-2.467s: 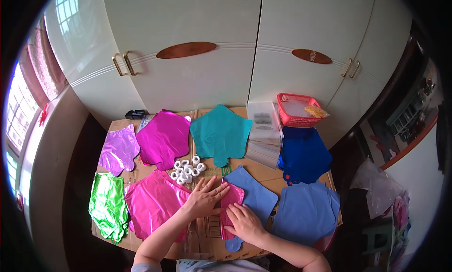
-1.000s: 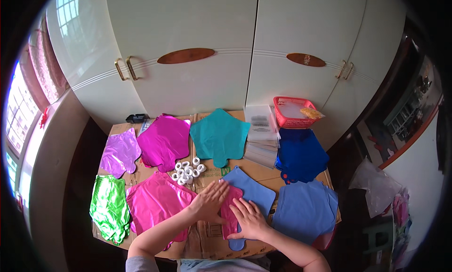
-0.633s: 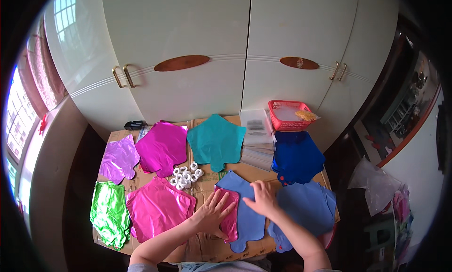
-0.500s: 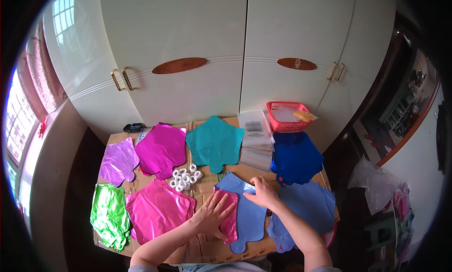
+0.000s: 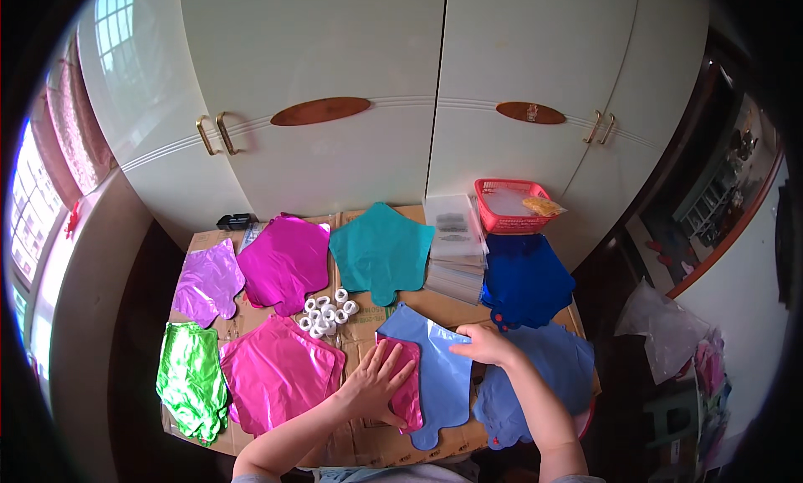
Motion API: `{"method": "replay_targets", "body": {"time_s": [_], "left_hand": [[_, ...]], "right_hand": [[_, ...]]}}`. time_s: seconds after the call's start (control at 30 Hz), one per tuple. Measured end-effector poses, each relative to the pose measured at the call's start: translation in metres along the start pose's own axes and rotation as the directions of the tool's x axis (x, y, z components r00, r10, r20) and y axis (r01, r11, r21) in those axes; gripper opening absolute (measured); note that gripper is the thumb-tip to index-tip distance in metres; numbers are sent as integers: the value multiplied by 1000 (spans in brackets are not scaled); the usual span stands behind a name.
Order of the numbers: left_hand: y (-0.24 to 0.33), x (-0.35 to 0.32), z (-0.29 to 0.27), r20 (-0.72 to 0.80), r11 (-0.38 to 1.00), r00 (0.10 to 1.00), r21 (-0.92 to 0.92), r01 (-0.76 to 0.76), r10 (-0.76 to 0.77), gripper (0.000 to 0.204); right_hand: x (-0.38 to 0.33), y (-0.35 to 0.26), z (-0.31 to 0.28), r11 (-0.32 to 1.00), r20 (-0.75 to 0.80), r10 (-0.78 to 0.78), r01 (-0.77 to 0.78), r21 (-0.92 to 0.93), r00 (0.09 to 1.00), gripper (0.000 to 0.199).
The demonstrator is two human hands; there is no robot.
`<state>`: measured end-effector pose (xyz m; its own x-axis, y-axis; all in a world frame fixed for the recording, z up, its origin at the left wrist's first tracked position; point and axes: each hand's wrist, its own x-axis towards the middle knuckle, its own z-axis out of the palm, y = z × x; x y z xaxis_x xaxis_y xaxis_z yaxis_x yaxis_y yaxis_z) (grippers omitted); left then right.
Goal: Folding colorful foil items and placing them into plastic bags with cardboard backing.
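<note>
Spread flat, my left hand presses on a folded pink foil balloon in the middle of the table's front. Beside and partly under that pink piece lies a flat light-blue foil balloon, narrow as if folded, with a rounded tab toward me. My right hand is closed at its upper right corner, thumb and fingers on the foil edge; the fingertips are partly hidden. Under my right forearm sits a stack of similar light-blue balloons.
Around lie balloon stacks: pink, green, lilac, magenta, teal and dark blue. White rings, clear plastic bags and a red basket are on the cardboard-covered table. White cabinets stand behind.
My right hand has slid right along the light-blue balloon's upper edge to its corner, and the foil there lies flatter. My left hand has stayed pressed on the pink balloon.
</note>
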<state>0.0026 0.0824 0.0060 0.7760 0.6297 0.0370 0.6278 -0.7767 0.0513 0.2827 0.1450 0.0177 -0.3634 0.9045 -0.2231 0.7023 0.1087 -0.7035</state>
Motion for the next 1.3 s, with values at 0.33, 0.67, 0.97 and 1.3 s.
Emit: {"method": "replay_targets", "body": {"time_s": [0.33,0.67,0.97,1.3], "left_hand": [[7,8,7,-66,996,994,-22,84,-85,118],[8,8,5,4,994,994,-13,111,-111,116],[7,7,6,-22,994,994,5,106,-106,118],[8,8,9,-57,995,993,7,103,-102,117]], "right_hand": [[11,13,37,999,-461,16,5,45,887,32],[-55,-17,74,912,-467,-267,64,-406,843,39],[13,14,40,993,-559,-100,50,-103,823,74],[-7,19,27,986,-320,140,-102,132,937,44]]}}
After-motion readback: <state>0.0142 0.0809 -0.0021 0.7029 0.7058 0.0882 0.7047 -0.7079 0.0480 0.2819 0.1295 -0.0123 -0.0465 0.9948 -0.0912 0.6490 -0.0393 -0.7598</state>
